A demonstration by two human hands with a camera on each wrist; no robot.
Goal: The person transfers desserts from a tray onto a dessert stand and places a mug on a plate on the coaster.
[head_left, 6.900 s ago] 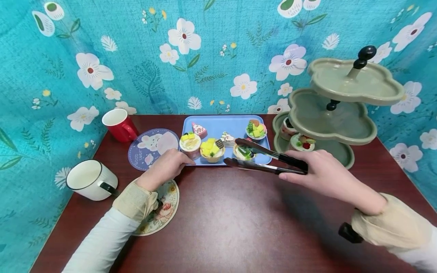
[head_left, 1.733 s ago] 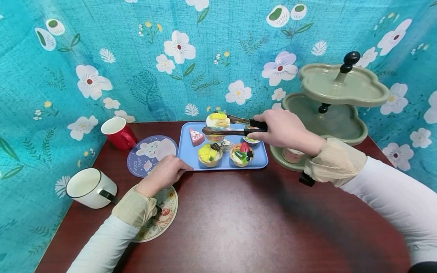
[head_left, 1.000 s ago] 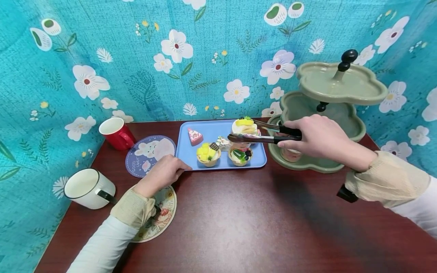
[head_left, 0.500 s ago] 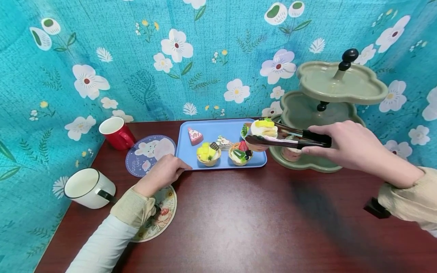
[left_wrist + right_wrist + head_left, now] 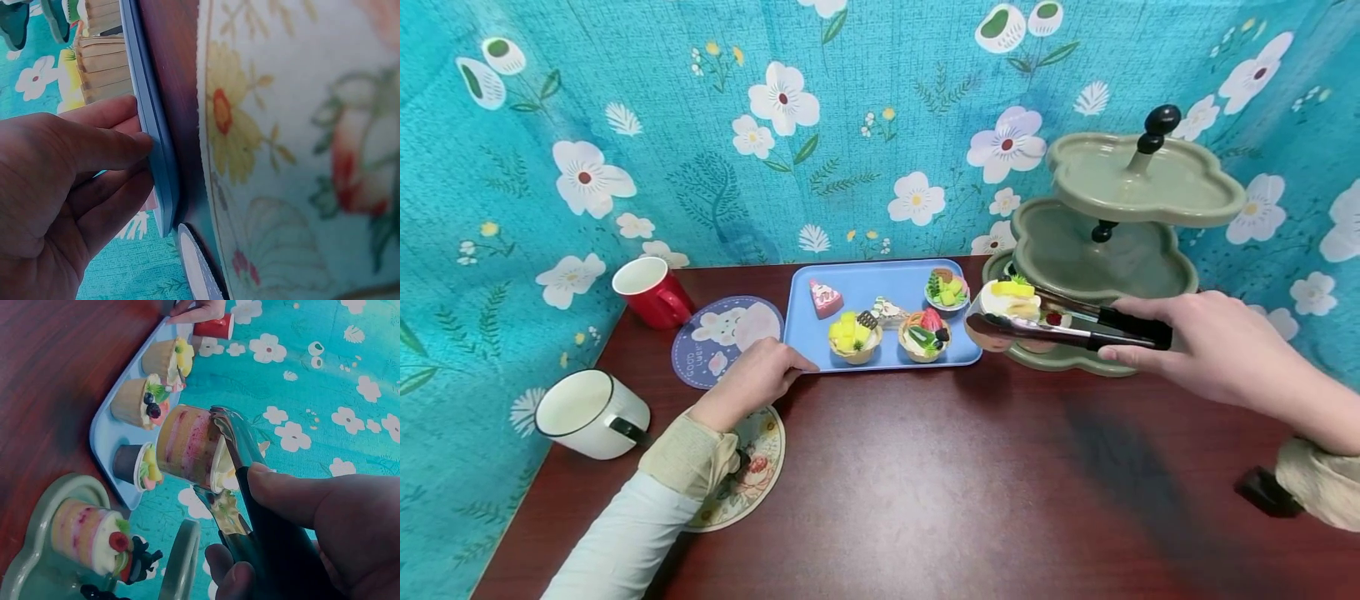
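My right hand [image 5: 1232, 358] grips black-handled tongs [image 5: 1123, 329], whose tips clasp a layered cake cup [image 5: 190, 440] with yellow fruit and cream on top. In the head view this cup overlaps the lowest tier of the green three-tier stand [image 5: 1150, 187], just past the tray's right end. My left hand [image 5: 754, 377] pinches the front left corner of the blue tray [image 5: 872, 273] between thumb and fingers. Standing on the tray are a yellow-fruit tart [image 5: 853, 337], a strawberry tart [image 5: 923, 337], a fruit cup [image 5: 947, 289] and a pink cake slice [image 5: 825, 298], plus a whitish slice [image 5: 889, 308].
On the stand's lowest tier sits a cake cup [image 5: 87, 537] with a red berry. At the left are a red mug [image 5: 651, 292], a white mug [image 5: 593, 412], a bunny coaster [image 5: 730, 329] and a floral round mat [image 5: 763, 454]. A flowered curtain [image 5: 850, 125] backs the table.
The tongs, empty at first over the tray's right part, have taken the yellow-topped cake cup from the left end and carried it right to the stand. My left hand stays on the tray corner.
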